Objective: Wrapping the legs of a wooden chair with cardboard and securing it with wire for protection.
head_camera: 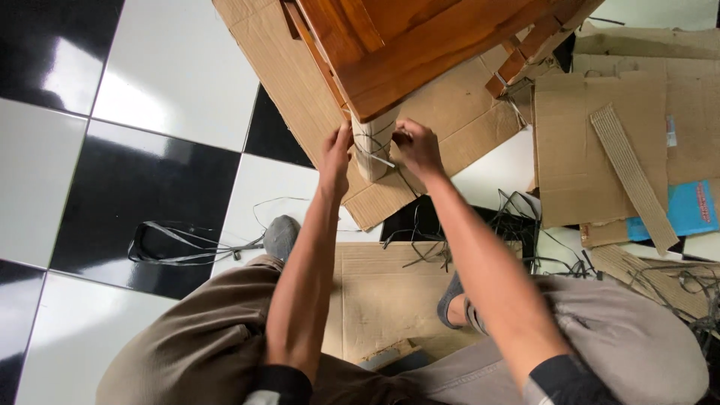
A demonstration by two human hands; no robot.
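Head view: two hands (pixel 335 154) (pixel 417 148) on one wrapped leg (pixel 373 146).

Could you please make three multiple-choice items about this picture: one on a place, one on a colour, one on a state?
1. Where are both hands?
A. at the cardboard-wrapped leg of the brown wooden furniture
B. on the floor tiles
C. on the blue carton

2. What colours are the floor tiles?
A. red and grey
B. black and white
C. all green

3. How is the leg wrapping held?
A. left loose
B. glued
C. bound with thin straps

A: left hand and right hand flank the leg.
B: floor tiles alternate.
C: straps cross it.
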